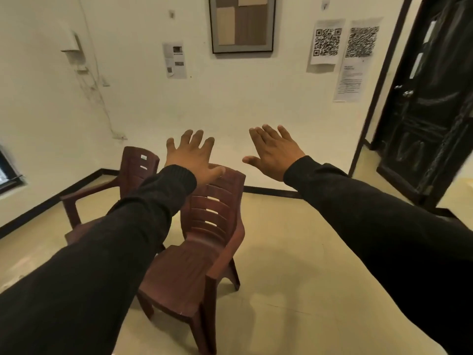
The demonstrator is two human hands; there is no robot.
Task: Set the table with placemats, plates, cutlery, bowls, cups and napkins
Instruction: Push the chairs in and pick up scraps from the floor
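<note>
Head view: both arms are stretched straight out, black knit sleeves to the wrists, backs of the hands up. The left hand [194, 156] hangs with fingers spread and straight, holding nothing, just above the backrest of the nearer chair [204, 242]. The right hand [275, 151] floats to the right of that chair, fingers straight and close together, thumb out, empty too. This looks like a pose to show the hands to the camera rather than a reach for anything.

That nearer chair is moulded maroon plastic, glossy, with slotted ribs across its curved back and a grooved seat. A second chair [133, 175] of the same make stands just behind and left of it, arms squared off. Both rest on a smooth pale floor.

Behind the chairs, a cream wall carries a framed picture [242, 23] and, further right, QR code sheets [344, 42]. A dark door [432, 103] stands well to the right.

No table, placemats, plates, cutlery, bowls, cups or napkins show anywhere; the setting appears not yet begun.
</note>
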